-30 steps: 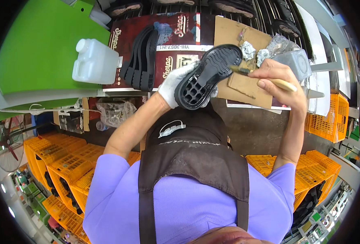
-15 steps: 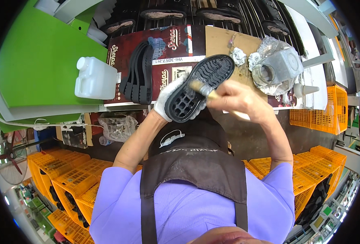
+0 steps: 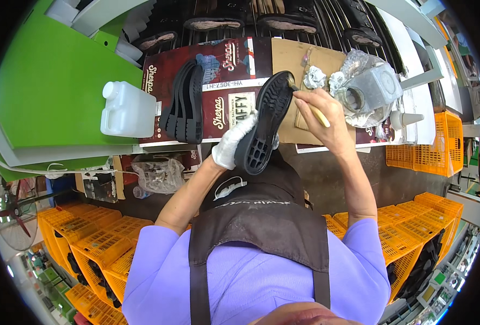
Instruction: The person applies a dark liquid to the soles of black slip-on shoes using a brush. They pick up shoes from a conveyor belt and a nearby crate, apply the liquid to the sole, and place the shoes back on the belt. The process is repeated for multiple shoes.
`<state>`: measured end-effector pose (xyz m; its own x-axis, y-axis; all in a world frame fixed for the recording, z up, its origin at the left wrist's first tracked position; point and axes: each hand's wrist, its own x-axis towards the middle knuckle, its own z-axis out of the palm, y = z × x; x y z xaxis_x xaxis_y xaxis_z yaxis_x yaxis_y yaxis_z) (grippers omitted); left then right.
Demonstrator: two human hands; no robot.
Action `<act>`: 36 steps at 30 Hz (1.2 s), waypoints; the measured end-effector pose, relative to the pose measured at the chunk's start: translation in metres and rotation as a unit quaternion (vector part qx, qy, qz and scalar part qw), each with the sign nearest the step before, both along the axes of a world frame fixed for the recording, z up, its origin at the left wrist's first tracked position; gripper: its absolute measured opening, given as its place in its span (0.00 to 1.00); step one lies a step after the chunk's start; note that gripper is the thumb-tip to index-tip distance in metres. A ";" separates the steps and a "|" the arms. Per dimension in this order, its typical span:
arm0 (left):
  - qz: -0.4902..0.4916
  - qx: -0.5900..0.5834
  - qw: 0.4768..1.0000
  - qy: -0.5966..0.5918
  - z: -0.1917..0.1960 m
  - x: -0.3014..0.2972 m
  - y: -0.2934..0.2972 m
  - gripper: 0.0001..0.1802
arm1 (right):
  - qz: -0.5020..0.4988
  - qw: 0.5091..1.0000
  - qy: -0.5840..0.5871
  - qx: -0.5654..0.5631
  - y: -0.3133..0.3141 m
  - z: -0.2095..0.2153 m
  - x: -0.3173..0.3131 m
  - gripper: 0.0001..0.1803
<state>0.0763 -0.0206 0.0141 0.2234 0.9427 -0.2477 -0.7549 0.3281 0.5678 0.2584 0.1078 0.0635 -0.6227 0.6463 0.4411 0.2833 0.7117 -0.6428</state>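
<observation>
Gripped in my white-gloved left hand (image 3: 236,142) is a black shoe sole (image 3: 263,127), its hollow inner side with ribs and square cells facing up. The sole is tilted, toe end away from me. My bare right hand (image 3: 325,116) is closed on a brush (image 3: 319,115) with a pale wooden handle. The brush's bristles touch the rim at the sole's toe end. To the left of the sole, a group of black soles (image 3: 186,103) stands on edge, packed together on the dark red printed cardboard (image 3: 216,116).
A white plastic jug (image 3: 129,111) stands at the left beside a green panel (image 3: 61,86). Right of my hands lie a cut clear container (image 3: 372,89) in plastic wrap, crumpled white wads (image 3: 315,78) and a nozzle cap (image 3: 405,119). Black shoes (image 3: 287,24) line a rack behind; orange crates (image 3: 101,238) flank me.
The brush has moved from the sole's middle to the rim at its toe end. My left hand has turned the sole more upright and drawn it slightly nearer.
</observation>
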 end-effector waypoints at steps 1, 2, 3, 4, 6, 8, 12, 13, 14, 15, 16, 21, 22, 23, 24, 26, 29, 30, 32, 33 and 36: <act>0.004 0.005 1.000 0.023 -0.002 0.000 0.000 0.28 | -0.009 1.000 0.018 -0.010 -0.002 0.000 -0.004 0.08; 0.008 0.011 0.999 0.045 -0.006 -0.001 -0.001 0.28 | -0.004 0.999 0.041 -0.030 -0.004 0.001 -0.007 0.07; 0.014 0.016 0.997 0.068 -0.007 -0.002 -0.001 0.28 | 0.036 0.997 0.034 -0.061 -0.007 0.004 -0.009 0.07; 0.023 0.008 0.998 0.062 -0.006 -0.005 -0.002 0.28 | 0.075 0.993 0.026 -0.091 -0.010 0.009 -0.009 0.07; 0.043 -0.020 0.999 0.001 -0.001 -0.012 0.000 0.26 | 0.177 0.975 -0.023 -0.133 -0.014 0.024 -0.006 0.09; 0.050 -0.020 0.998 -0.041 0.005 -0.016 -0.001 0.25 | 0.195 0.973 -0.006 -0.126 -0.009 0.033 -0.003 0.09; 0.029 -0.010 0.996 -0.087 0.003 -0.010 -0.003 0.24 | 0.084 0.996 -0.018 0.026 0.001 0.013 -0.009 0.11; 0.045 -0.012 0.995 -0.084 0.002 -0.009 -0.003 0.24 | 0.083 0.995 -0.036 0.045 0.001 0.009 -0.012 0.12; 0.061 -0.013 0.995 -0.080 0.000 -0.009 -0.003 0.24 | 0.126 0.990 -0.054 0.034 -0.008 0.008 -0.010 0.13; 0.080 -0.013 0.994 -0.079 -0.003 -0.010 -0.002 0.24 | 0.171 0.982 -0.074 0.024 -0.021 0.012 -0.011 0.14; 0.076 -0.001 0.990 -0.120 -0.012 -0.018 -0.002 0.28 | 0.227 0.973 -0.048 -0.005 -0.031 0.011 -0.011 0.15; 0.072 -0.018 0.988 -0.137 -0.011 -0.021 0.003 0.29 | 0.367 0.922 -0.009 -0.124 -0.041 0.026 -0.013 0.11; 0.081 -0.028 0.987 -0.133 -0.007 -0.020 0.003 0.30 | 0.373 0.916 0.009 -0.150 -0.031 0.024 -0.015 0.11; 0.089 -0.038 0.987 -0.129 -0.004 -0.019 0.002 0.30 | 0.378 0.908 0.027 -0.177 -0.022 0.023 -0.015 0.10; 0.082 -0.027 0.996 -0.001 -0.008 -0.020 -0.001 0.33 | 0.323 0.927 0.002 -0.190 -0.014 0.023 -0.014 0.11; 0.005 -0.032 0.989 -0.141 -0.012 -0.023 -0.001 0.35 | 0.270 0.958 0.006 -0.094 0.001 0.016 -0.014 0.12; -0.041 -0.053 0.967 -0.245 -0.004 -0.021 0.000 0.37 | 0.200 0.978 -0.062 -0.021 0.008 0.012 -0.008 0.12; -0.040 -0.063 0.967 -0.245 -0.001 -0.020 -0.001 0.37 | 0.179 0.981 -0.073 0.005 0.009 0.011 -0.006 0.12; -0.031 -0.072 0.968 -0.238 -0.002 -0.019 -0.002 0.37 | 0.135 0.985 -0.090 0.055 0.012 0.008 -0.005 0.11; -0.024 -0.072 0.970 -0.232 -0.006 -0.019 -0.002 0.37 | 0.117 0.987 -0.099 0.051 0.010 0.006 -0.005 0.11; -0.012 -0.072 0.972 -0.224 -0.006 -0.018 0.001 0.37 | 0.111 0.988 -0.099 0.037 0.001 -0.002 -0.010 0.14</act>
<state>0.0582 -0.0197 0.0080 0.3600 0.8989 -0.2500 -0.9073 0.3997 0.1307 0.2486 0.1083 0.0620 -0.8240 0.4547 0.3380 0.2299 0.8135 -0.5341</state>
